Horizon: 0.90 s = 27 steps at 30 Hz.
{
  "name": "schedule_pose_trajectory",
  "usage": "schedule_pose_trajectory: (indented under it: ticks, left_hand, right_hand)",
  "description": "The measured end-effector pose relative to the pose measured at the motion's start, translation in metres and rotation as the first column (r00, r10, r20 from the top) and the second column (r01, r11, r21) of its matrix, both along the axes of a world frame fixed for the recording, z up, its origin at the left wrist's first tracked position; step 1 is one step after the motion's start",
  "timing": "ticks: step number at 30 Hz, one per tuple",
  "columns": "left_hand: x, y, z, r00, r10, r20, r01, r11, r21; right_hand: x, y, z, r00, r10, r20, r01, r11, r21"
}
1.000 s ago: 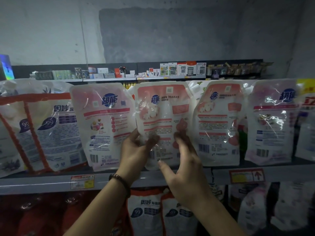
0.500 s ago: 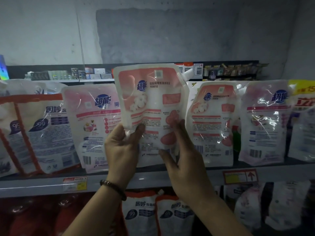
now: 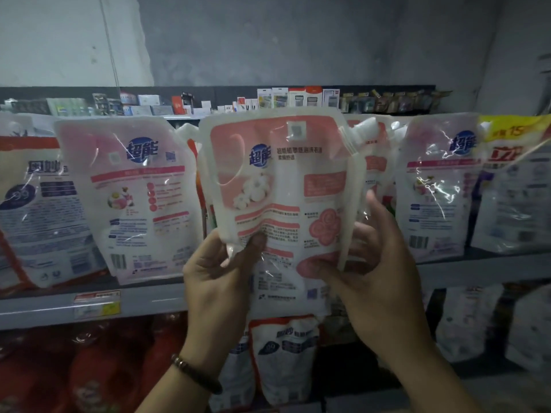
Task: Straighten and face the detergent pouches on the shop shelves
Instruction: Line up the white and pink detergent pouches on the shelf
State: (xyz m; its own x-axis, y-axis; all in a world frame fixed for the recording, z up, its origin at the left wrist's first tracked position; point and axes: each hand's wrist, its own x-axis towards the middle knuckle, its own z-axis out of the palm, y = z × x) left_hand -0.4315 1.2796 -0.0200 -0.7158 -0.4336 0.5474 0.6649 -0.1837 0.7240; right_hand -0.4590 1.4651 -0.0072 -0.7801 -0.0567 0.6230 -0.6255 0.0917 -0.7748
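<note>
**One pouch held off the shelf, mid-facing**

Left of the left hand, a pink-and-white neighbour pouch leaned on the shelf, its glossy film creased and throwing glare. A paper price tag sat on the flat grey shelf lip below it.

The left hand, a beaded bracelet on its wrist, pinched the held pouch at its lower left edge, with the thumb on the front. The pouch hung upright between the two hands, in front of the row and above the shelf lip. It was a soft white bag with salmon panels, clear sealed margins and a capped spout angled off its top right corner. It buckled slightly where it was gripped, so it probably held liquid and would sag and slip.

The right hand held the lower right edge, its fingers curled round the seam. Right of it stood another pink pouch, just as shiny and wrinkled.

The step in hand looked like resetting this one pouch. The next move would call for lowering it into the gap behind the hands, base flat on the shelf and level with its neighbours. The spout would need to stay clear of the pouch beside it. I could not tell whether the side shown was the front.
</note>
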Motion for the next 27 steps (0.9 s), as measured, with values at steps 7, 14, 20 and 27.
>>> schedule_pose_trajectory:
  ticks: [7,14,20,27]
  left_hand:
    - [-0.002,0.035,-0.032,0.994,-0.074,0.079,0.074,0.997,-0.001]
    - [-0.002,0.071,-0.067,0.977,-0.089,0.193,0.097,0.995,-0.031]
    - [-0.007,0.079,-0.103,0.938,-0.105,0.331,0.134,0.989,-0.066]
    - [-0.015,0.088,-0.137,0.854,-0.075,0.514,0.177,0.972,-0.153]
  right_hand:
    - [-0.005,0.046,-0.019,0.981,0.138,0.135,-0.128,0.988,-0.084]
    - [-0.014,0.088,-0.055,0.972,0.045,0.229,-0.009,0.988,-0.155]
    - [-0.029,0.108,-0.090,0.945,-0.002,0.328,0.041,0.993,-0.113]
    - [-0.047,0.121,-0.135,0.927,-0.122,0.356,0.114,0.993,0.045]
